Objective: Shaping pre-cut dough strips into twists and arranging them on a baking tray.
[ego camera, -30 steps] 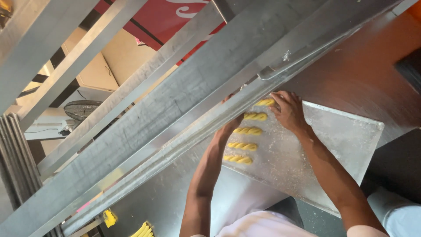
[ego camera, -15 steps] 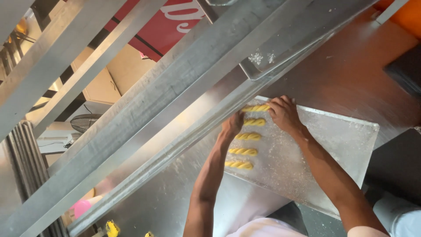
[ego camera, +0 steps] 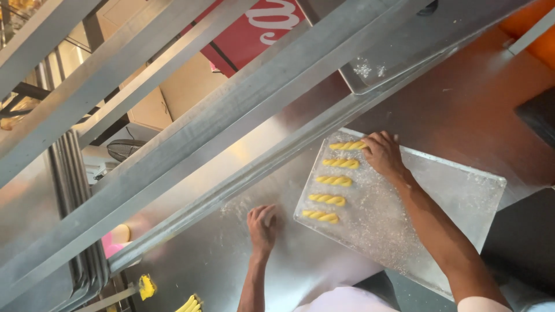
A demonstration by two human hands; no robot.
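A floured metal baking tray (ego camera: 457,196) lies on the steel worktop (ego camera: 219,254). Several twisted yellow dough sticks (ego camera: 334,180) sit in a row along its left edge. My right hand (ego camera: 383,155) rests on the tray by the topmost stick (ego camera: 347,145), fingertips touching it. My left hand (ego camera: 262,226) lies on the worktop left of the tray, fingers curled, nothing visible in it.
Steel rails of a rack (ego camera: 191,115) cross the view diagonally. A second floured tray (ego camera: 399,52) sits at the upper right. More yellow dough pieces (ego camera: 188,304) lie at the bottom left on the worktop. A brown surface (ego camera: 480,110) lies at the right.
My left hand has left the tray's edge and moved down-left onto the worktop. My right hand stays at the topmost dough stick. The view has shifted slightly.
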